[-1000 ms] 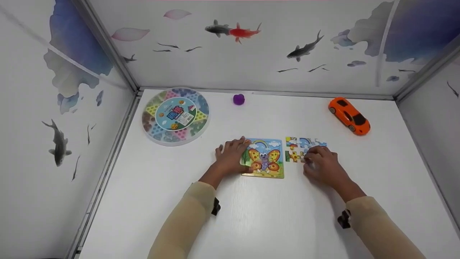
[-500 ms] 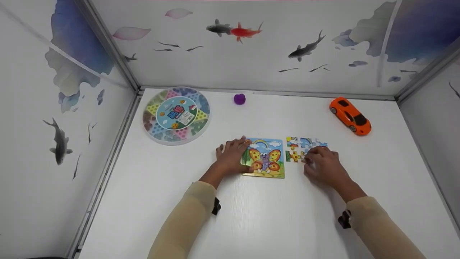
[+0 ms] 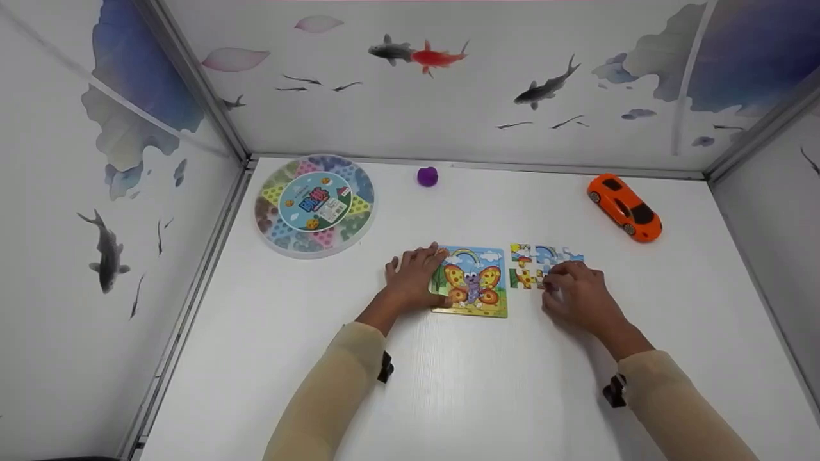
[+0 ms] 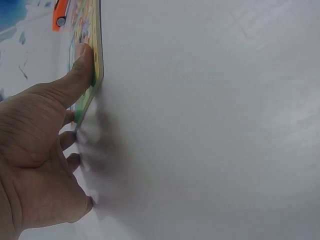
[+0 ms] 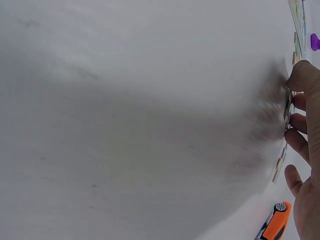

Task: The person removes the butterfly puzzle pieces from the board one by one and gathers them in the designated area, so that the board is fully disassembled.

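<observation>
A square butterfly puzzle board (image 3: 473, 282) lies flat on the white table in the head view. My left hand (image 3: 411, 280) rests along its left side, thumb and a fingertip pressing the picture face; the left wrist view shows the thumb (image 4: 84, 67) lying over the board's edge. To the right of the board, puzzle pieces (image 3: 522, 277) lie in rows with small gaps between them. Over their lower right part, my right hand (image 3: 576, 294) has bent fingers and thumb at a puzzle piece (image 5: 287, 103), mostly hidden by the hand.
A round Chinese checkers box (image 3: 314, 205) is at the back left. A small purple object (image 3: 427, 177) sits near the back wall, and an orange toy car (image 3: 623, 207) at the back right. Walls with painted fish enclose the table (image 3: 474, 397).
</observation>
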Action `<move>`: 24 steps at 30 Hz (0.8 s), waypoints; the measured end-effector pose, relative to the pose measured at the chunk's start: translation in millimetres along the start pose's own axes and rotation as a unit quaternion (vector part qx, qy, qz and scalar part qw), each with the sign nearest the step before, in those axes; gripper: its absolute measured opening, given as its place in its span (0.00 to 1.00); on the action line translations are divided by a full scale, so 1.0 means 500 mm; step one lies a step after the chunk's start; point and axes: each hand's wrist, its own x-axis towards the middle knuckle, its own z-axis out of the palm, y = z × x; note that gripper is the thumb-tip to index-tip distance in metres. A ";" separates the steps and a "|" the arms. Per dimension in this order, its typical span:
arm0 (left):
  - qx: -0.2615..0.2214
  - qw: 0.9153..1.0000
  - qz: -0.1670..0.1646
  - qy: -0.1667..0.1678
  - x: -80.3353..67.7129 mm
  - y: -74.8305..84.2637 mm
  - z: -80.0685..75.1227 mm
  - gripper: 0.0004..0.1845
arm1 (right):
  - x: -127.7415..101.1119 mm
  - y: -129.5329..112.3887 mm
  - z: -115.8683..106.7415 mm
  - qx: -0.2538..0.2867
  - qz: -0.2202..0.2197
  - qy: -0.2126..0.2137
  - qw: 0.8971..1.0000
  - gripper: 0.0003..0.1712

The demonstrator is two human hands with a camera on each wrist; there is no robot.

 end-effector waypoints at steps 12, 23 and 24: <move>-0.008 1.000 -0.002 -0.005 0.003 -0.002 -0.001 0.56 | -0.002 0.003 -0.001 -0.007 -0.007 0.010 1.000 0.18; -0.015 1.000 -0.008 -0.005 0.002 0.001 -0.001 0.57 | 0.001 0.002 -0.004 -0.015 0.002 -0.007 1.000 0.19; -0.014 1.000 -0.009 -0.006 0.003 0.001 0.000 0.57 | 0.000 0.002 -0.004 -0.015 0.003 -0.008 1.000 0.18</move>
